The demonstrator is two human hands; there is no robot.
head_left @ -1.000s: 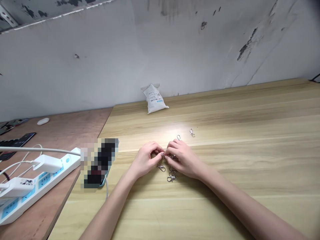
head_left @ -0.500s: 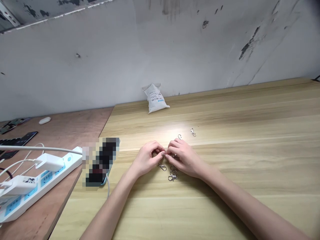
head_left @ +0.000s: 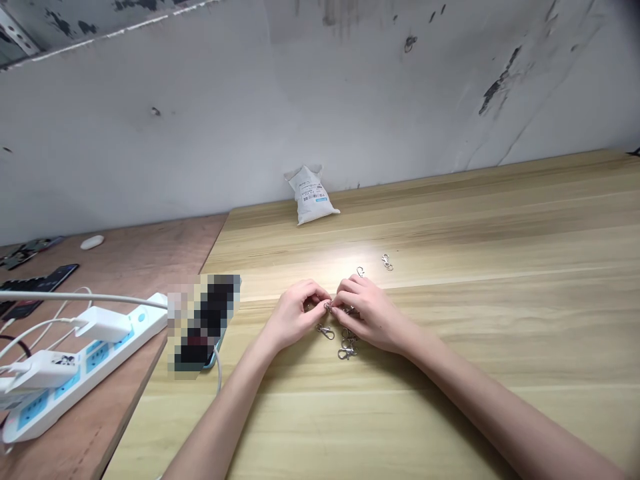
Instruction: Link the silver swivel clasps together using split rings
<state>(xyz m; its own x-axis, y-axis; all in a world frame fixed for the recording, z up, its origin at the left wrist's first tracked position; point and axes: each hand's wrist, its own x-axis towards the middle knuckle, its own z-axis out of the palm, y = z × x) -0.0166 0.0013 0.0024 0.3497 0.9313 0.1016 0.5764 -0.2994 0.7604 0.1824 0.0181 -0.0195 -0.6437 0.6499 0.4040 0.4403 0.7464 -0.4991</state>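
My left hand (head_left: 300, 312) and my right hand (head_left: 367, 310) meet above the tabletop, thumbs and fingertips pinched together. Between them is a small silvery metal ring (head_left: 327, 306), partly covered by the fingers. A lobster-clasp hook (head_left: 326, 331) shows just under the left fingertips; whether it is joined to the ring I cannot tell. Below my right hand several more metal clasps (head_left: 347, 352) lie in a loose group, some hidden by the palm. Another clasp (head_left: 361, 271) peeks out beyond the right knuckles, and a clasp with a ring (head_left: 387, 262) lies farther off.
A white plastic packet (head_left: 314, 199) stands near the wall. To the left are a blurred-out phone (head_left: 207, 323) with a cable and a white power strip (head_left: 143, 327) with chargers plugged in. A white oval case (head_left: 92, 242) sits on the reddish-brown table (head_left: 150, 257).
Both hands keep the same pinch on the ring, with only tiny finger movement. The whole view has shifted slightly.
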